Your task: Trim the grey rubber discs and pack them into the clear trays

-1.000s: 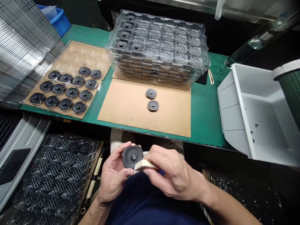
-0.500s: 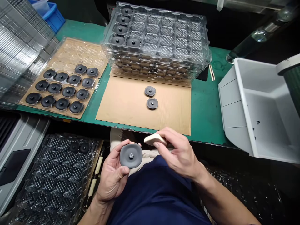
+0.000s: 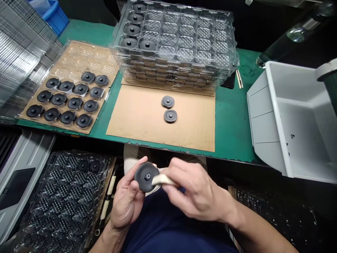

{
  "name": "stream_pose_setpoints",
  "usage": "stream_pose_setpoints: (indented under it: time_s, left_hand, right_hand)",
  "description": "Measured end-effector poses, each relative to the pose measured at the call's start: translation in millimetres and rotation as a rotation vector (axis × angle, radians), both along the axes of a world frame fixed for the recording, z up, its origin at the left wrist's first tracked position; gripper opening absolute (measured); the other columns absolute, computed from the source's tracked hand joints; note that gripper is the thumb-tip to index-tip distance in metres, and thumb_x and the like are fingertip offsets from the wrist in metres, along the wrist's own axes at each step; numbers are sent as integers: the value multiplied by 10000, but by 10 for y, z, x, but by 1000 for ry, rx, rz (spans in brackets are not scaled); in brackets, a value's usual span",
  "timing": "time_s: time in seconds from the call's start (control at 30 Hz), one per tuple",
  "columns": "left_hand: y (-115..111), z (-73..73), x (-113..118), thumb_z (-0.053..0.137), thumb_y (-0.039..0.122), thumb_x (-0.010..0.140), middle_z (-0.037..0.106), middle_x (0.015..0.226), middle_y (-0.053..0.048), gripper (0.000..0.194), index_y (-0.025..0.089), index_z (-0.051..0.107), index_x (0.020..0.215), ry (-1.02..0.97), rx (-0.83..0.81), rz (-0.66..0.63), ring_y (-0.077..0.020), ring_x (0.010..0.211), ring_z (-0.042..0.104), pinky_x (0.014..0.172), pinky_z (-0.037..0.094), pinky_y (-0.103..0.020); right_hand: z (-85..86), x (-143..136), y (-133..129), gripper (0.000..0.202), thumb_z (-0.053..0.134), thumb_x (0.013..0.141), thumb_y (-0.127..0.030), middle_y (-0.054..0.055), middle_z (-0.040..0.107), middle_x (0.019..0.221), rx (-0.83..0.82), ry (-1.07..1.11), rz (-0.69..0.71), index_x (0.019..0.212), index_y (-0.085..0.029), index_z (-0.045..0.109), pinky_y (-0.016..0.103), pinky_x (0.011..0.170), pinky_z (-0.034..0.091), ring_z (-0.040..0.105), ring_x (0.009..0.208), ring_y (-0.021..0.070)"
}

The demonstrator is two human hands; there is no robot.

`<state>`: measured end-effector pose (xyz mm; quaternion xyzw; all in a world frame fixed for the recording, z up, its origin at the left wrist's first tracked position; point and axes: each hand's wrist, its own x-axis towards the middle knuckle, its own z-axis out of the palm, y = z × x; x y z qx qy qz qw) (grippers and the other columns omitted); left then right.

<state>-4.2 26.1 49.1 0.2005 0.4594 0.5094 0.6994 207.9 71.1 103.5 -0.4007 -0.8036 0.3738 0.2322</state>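
Note:
My left hand (image 3: pixel 126 196) grips a dark grey rounded disc (image 3: pixel 143 173) by its edges, its face with a small central stud turned up towards me. In my right hand (image 3: pixel 192 186) is a cream-coloured flat pad (image 3: pixel 163 180), pinched between thumb and fingers. The pad's tip lies against the right part of the disc's face, close beside the stud. Two more such discs, an upper one (image 3: pixel 167 101) and a lower one (image 3: pixel 170 116), rest on a cardboard sheet (image 3: pixel 137 116) on the bench in front of me.
A clear tray (image 3: pixel 76 66) partly filled with discs lies at left on the green bench (image 3: pixel 229 119). Stacked clear trays (image 3: pixel 176 52) stand behind the cardboard. At right is a light grey bin (image 3: pixel 265 116). More trays (image 3: pixel 71 189) sit low at left, beside a blue crate (image 3: pixel 56 15).
My right hand has brought the pad left and down onto the disc's face. The disc has tilted slightly in my left hand, whose thumb has shifted up its edge.

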Motion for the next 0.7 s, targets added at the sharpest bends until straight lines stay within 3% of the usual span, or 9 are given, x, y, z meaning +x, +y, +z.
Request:
stream_pose_setpoints:
  time_s: [0.07,0.17,0.3,0.43,0.57,0.7]
  left_hand:
    - [4,10,17,755,515,867,789,1145,-130,516,233,741,1299,-31,-32,17,-305,1047,742,938,607,-410]
    - [17,17,44,723,515,891,795,1097,-115,468,220,766,1252,-49,-71,40,-253,897,747,788,634,-352]
    - [46,26,62,729,512,889,798,1039,-99,420,221,801,1183,-70,-108,63,-226,884,732,769,623,-304]
    - [76,42,66,734,531,877,788,972,-95,435,204,811,1154,-65,-130,50,-199,732,686,618,611,-298]
    - [68,29,40,759,523,863,794,1005,-95,429,197,815,1136,-75,-163,96,-209,820,707,705,618,-293]
    - [33,3,4,772,492,862,789,906,-92,373,173,831,1047,-139,-208,-33,-196,716,693,625,606,-288]
  right_hand:
    - [-2,-9,8,115,507,996,-195,18,523,823,9,-7,48,940,-195,607,291,582,331,449,660,148]
    - [-7,-25,19,159,473,1025,-201,30,532,842,66,-80,-52,986,-185,626,292,599,322,451,684,154]
    - [-9,-38,42,146,492,1015,-214,6,481,803,66,-61,58,981,-192,632,294,580,296,404,648,145]
    - [4,-49,49,189,463,1045,-231,18,496,818,109,-125,-37,951,-187,621,304,584,277,415,669,151]
    - [33,-66,40,146,499,1021,-235,4,493,802,60,-147,49,979,-191,632,317,574,261,393,644,148]
    - [53,-108,52,212,445,1048,-228,18,497,841,173,-183,-16,981,-171,638,327,594,267,411,696,156]
